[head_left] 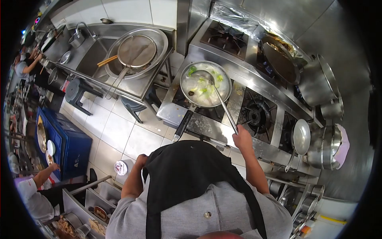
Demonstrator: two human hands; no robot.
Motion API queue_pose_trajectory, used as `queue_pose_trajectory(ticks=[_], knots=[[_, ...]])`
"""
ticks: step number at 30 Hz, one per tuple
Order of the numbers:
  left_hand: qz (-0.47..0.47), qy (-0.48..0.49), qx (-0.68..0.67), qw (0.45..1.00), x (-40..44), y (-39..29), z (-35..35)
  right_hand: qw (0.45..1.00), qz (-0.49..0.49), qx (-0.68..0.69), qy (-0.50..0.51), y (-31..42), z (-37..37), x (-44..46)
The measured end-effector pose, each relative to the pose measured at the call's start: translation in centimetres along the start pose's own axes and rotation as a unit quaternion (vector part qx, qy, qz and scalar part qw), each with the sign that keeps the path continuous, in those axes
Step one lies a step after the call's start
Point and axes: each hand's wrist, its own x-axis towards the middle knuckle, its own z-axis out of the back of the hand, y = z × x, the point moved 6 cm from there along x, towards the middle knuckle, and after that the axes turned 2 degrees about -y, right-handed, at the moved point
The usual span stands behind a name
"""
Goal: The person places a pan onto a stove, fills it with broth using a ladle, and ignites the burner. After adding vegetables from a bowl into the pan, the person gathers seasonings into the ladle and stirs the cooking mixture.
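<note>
My right hand (242, 138) is wrapped round the end of a long metal ladle (225, 108). The ladle's bowl rests in a frying pan (183, 124) with a black handle, which sits on a stove burner. In the pan is a pale, milky soup (201, 95) with green leafy pieces and a dark bit near the left side. My left hand (141, 160) hangs low beside my black apron (187, 159), off the pan handle. Its fingers are mostly hidden, so I cannot see whether it holds anything.
Right of the pan is a gas burner (254, 114); a small pan (301, 137) and large pots (318, 79) stand beyond. At left, a strainer (137, 51) lies over a metal basin by the sink (93, 59). A blue bin (75, 145) and stool (77, 91) stand on the floor. Other people work at far left.
</note>
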Motion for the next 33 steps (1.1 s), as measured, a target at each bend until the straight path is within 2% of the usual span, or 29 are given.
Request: queue_pose_trajectory(ticks=[2,6,8,11,15,17,21,23,24,26,30,32,33], knots=[[0.061,0.011,-0.080,0.995,0.0,1.4,-1.0,1.000,-0.009,-0.008,0.004,0.5,0.8,0.0],[-0.005,0.001,-0.033,0.999,0.8,2.6,-2.4,1.000,-0.002,0.002,-0.007,0.4,1.8,0.2],[0.085,-0.018,-0.084,0.993,-0.2,1.3,-1.1,0.999,0.000,0.010,-0.036,0.5,2.2,0.7],[0.105,-0.017,-0.102,0.989,-0.6,-0.2,-0.4,0.999,-0.015,0.009,-0.037,0.3,2.2,1.8],[0.087,-0.007,-0.100,0.991,0.6,-0.3,-0.5,0.997,-0.013,0.033,-0.069,0.4,1.9,2.8],[-0.069,0.021,0.005,0.997,3.3,1.0,-2.2,0.995,0.000,0.044,-0.088,0.4,1.2,3.3],[-0.010,0.019,0.000,1.000,3.0,-0.9,-0.5,0.995,0.004,0.053,-0.079,0.3,-0.2,3.1],[-0.179,0.057,0.167,0.968,3.2,-2.6,-0.8,0.996,0.012,0.067,-0.052,0.8,-0.8,2.0],[-0.183,0.060,0.171,0.966,3.4,-2.6,-0.8,0.996,-0.011,0.084,-0.041,0.8,-1.2,1.3],[-0.106,0.053,0.078,0.990,4.7,-1.2,-1.4,0.995,-0.027,0.094,-0.021,1.0,-1.6,0.0],[-0.083,0.051,0.063,0.993,5.5,-1.4,-1.4,0.988,-0.052,0.140,0.030,2.0,-2.0,-3.5],[0.017,0.057,-0.020,0.998,4.6,-2.2,-0.5,0.985,-0.044,0.157,0.048,2.1,-2.3,-4.9],[0.014,0.060,-0.016,0.998,4.6,-2.7,-0.2,0.985,-0.049,0.158,0.045,1.7,-2.6,-5.4]])
